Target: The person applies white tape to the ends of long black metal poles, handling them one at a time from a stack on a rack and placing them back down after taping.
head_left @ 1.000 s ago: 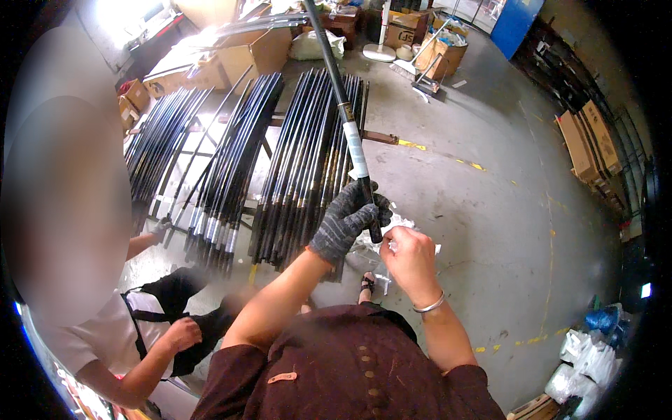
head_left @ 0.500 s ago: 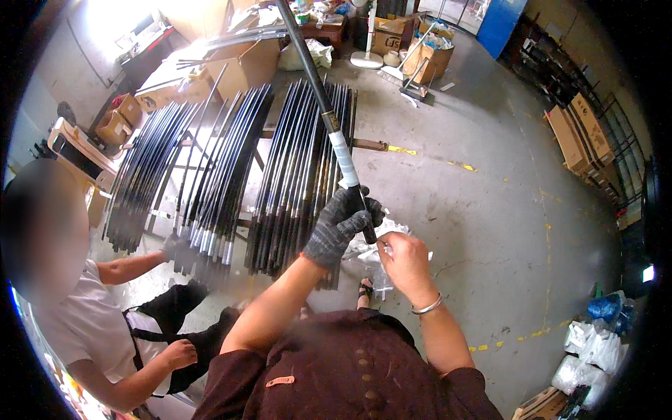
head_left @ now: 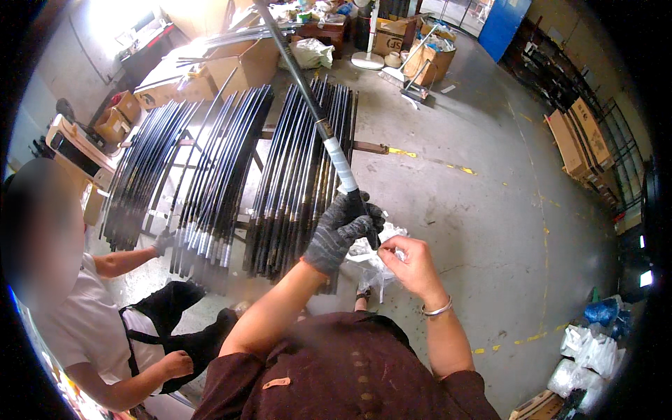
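Note:
My left hand [head_left: 337,238], in a grey knitted glove, is wrapped round the lower part of a long black rod [head_left: 302,82]. The rod slants up and to the left, out past the top edge. Above my glove, a pale whitish-blue band [head_left: 338,164] covers part of it. Bare and with a bracelet at the wrist, my right hand [head_left: 414,267] is just right of the rod's bottom end. Thumb and forefinger are pinched together there; anything between them is too small to make out. Crumpled clear plastic [head_left: 378,269] lies below, partly hidden by my hands.
Several black rods [head_left: 297,189] lie in rows on a rack ahead and to the left. At left sits a co-worker [head_left: 77,308], one gloved hand [head_left: 164,243] by the rods. Cardboard boxes [head_left: 241,66], a broom [head_left: 409,56] and wrapped white bundles [head_left: 591,350] stand around.
The rod's upper part has swung a little to the left. My right hand has shifted slightly down and right, still pinched. The co-worker's gloved hand has moved left along the rods.

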Tool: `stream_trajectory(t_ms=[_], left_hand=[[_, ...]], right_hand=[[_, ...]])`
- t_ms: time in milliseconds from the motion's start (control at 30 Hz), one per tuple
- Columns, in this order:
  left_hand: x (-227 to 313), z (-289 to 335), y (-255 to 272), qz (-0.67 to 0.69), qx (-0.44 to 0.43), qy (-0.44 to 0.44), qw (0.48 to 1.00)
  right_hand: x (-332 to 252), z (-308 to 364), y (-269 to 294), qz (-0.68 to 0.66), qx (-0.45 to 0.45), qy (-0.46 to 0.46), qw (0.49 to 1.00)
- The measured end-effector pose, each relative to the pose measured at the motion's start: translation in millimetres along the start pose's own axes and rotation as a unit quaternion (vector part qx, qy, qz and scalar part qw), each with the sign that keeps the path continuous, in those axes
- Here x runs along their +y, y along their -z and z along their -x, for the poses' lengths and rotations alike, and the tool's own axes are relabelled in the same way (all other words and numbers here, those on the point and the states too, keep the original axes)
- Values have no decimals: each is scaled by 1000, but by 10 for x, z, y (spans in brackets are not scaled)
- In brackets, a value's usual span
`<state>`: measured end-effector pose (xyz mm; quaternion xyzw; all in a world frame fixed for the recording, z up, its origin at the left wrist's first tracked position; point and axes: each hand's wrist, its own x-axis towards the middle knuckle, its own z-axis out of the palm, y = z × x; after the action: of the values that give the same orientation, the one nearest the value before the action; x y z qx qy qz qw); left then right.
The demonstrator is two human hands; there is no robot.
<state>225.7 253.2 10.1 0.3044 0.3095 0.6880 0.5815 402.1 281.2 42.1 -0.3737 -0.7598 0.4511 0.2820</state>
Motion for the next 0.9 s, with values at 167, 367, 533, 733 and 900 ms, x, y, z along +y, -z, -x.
stream_trajectory(t_ms=[167,367,533,733,900], left_hand=[[-32,11,91,-10,2,4,1000],[-52,25,141,-11,13,-13,1000],[-8,18,147,-36,8,-16,999],[-52,44,191,-6,28,-4,1000],[34,64,197,-119,21,4,993]], right_hand=[[-60,-194,-75,176,33,17,984],[-33,-249,-286,138,27,-39,989],[66,-154,-315,75,13,38,996],[18,-197,-236,179,26,35,983],[55,-211,-330,184,37,108,976]])
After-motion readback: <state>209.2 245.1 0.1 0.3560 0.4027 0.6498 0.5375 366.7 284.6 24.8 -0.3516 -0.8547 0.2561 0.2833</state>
